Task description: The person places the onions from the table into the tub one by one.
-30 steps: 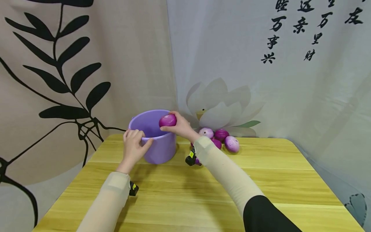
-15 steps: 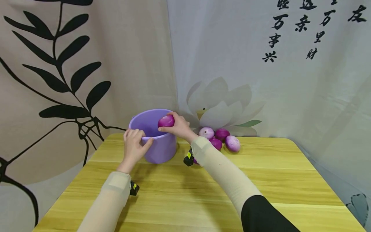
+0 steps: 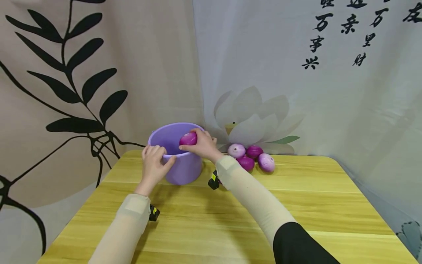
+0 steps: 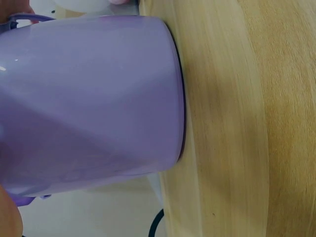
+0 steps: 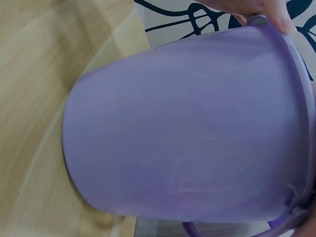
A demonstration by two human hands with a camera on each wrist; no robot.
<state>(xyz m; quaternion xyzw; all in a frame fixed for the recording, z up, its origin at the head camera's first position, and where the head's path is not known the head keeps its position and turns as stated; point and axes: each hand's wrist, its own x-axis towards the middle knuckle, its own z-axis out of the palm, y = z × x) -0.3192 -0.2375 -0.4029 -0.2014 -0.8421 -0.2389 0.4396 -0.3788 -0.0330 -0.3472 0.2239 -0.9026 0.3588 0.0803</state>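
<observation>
A purple bucket [image 3: 184,170] stands upright near the back left of the wooden table. My left hand [image 3: 153,165] grips its near-left rim, the thumb on the outside wall. Over the right part of the opening, my right hand [image 3: 203,144] holds a red onion [image 3: 188,139] between thumb and fingers. Both wrist views are mostly filled by the bucket's side [image 4: 94,98]; the onion does not show there. In the right wrist view the left thumb and fingers sit at the rim [image 5: 296,74]. The bucket's floor is hidden.
Right of the bucket lies a cluster of onions: a pale one [image 3: 236,150], a dark one [image 3: 254,151], another dark one [image 3: 245,163] and a light purple one [image 3: 266,162]. The right sleeve passes in front of the cluster. A printed curtain [image 3: 158,73] hangs behind the table.
My right hand has shifted slightly left with the onion, still above the opening. My left hand stays on the rim. The head view has tilted a little.
</observation>
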